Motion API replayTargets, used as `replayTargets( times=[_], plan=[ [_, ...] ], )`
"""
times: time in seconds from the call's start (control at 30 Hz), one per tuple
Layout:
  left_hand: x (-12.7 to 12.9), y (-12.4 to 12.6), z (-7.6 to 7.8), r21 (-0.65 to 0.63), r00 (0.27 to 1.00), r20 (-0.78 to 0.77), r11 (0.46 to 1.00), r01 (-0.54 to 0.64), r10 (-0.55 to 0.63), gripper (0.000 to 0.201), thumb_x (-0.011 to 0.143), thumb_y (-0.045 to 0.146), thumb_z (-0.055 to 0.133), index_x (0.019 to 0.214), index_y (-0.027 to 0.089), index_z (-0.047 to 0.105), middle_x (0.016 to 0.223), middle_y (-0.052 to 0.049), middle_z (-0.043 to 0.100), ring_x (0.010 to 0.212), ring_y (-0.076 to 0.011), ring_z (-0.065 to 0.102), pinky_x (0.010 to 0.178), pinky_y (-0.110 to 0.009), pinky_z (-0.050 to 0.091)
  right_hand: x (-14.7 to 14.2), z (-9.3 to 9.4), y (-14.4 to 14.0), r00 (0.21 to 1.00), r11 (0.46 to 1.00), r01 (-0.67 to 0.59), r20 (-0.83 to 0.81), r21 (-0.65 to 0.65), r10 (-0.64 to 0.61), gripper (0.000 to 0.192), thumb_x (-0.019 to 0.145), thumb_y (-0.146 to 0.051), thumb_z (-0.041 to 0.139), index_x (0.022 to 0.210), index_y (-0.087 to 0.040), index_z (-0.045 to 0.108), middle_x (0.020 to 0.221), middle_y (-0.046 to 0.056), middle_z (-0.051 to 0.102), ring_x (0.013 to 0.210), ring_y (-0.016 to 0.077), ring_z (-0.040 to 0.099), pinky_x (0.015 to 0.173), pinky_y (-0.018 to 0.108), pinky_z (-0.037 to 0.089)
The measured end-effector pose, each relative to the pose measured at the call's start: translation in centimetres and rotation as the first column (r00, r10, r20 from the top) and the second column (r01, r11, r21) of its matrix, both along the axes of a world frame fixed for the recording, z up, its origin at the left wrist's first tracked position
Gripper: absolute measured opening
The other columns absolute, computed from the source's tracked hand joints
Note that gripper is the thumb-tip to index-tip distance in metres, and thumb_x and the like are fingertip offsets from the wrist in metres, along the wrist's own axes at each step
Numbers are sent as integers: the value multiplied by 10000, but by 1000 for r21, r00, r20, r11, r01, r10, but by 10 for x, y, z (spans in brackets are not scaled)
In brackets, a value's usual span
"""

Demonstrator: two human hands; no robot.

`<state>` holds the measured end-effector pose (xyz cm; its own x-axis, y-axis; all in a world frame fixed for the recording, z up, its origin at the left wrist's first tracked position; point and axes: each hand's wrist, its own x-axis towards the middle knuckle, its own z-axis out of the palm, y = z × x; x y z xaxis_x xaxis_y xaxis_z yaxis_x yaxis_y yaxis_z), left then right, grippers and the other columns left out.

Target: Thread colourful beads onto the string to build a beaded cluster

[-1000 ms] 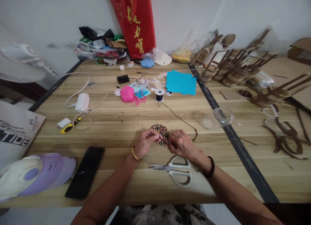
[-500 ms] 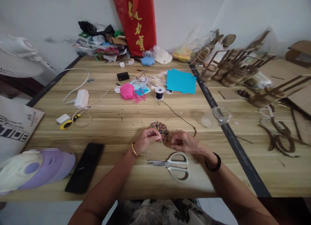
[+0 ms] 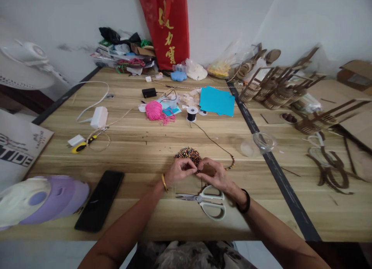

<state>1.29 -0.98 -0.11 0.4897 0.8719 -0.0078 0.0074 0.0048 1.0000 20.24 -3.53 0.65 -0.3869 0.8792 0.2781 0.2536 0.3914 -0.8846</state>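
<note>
My left hand (image 3: 181,171) is closed in a pinch at the near edge of a pile of small multicoloured beads (image 3: 188,153). My right hand (image 3: 214,174) meets it from the right, thumb and forefinger pinched on a thin dark cord (image 3: 202,181) whose end hangs below the fingers. A tiny dark spot shows between the fingertips, too small to make out. Beyond my right hand, strung beads (image 3: 231,163) sit on the cord running back to a black spool (image 3: 191,114). Just below the hands lie scissors (image 3: 213,203) with white handles, blades pointing left.
A black phone (image 3: 100,201) and a purple-and-white object (image 3: 55,201) lie to the left. Farther back are pink yarn (image 3: 154,111), blue sheets (image 3: 217,101) and a yellow-handled tool (image 3: 80,147). A clear round container (image 3: 247,148) and small woven baskets (image 3: 279,94) stand to the right.
My right hand has moved left until its fingertips meet those of my left hand. The cord end now hangs below them. The view has shifted slightly.
</note>
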Motion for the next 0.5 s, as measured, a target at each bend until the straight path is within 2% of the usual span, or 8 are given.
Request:
replayTargets(
  times=[0.2, 0.5],
  plan=[
    [1, -1, -1, 0, 1000, 5, 1000, -8, 8, 213, 695, 305, 714, 699, 98, 666, 687, -60, 649, 639, -135, 568, 619, -236, 417, 0, -13, 1, 1000, 999, 15, 25, -40, -14, 182, 842, -349, 616, 863, -169, 597, 767, 37, 626, 682, 135, 572, 639, 253, 468],
    [0, 0, 6, -15, 999, 12, 999, -46, 46, 266, 752, 370, 659, 712, 108, 685, 656, -46, 649, 613, -124, 547, 607, -229, 416, 2, -19, 1, 999, 995, 31, 22, -90, -29, 185, 843, -353, 618, 911, -183, 597, 813, 47, 647, 731, 152, 600, 686, 279, 493]
  ],
)
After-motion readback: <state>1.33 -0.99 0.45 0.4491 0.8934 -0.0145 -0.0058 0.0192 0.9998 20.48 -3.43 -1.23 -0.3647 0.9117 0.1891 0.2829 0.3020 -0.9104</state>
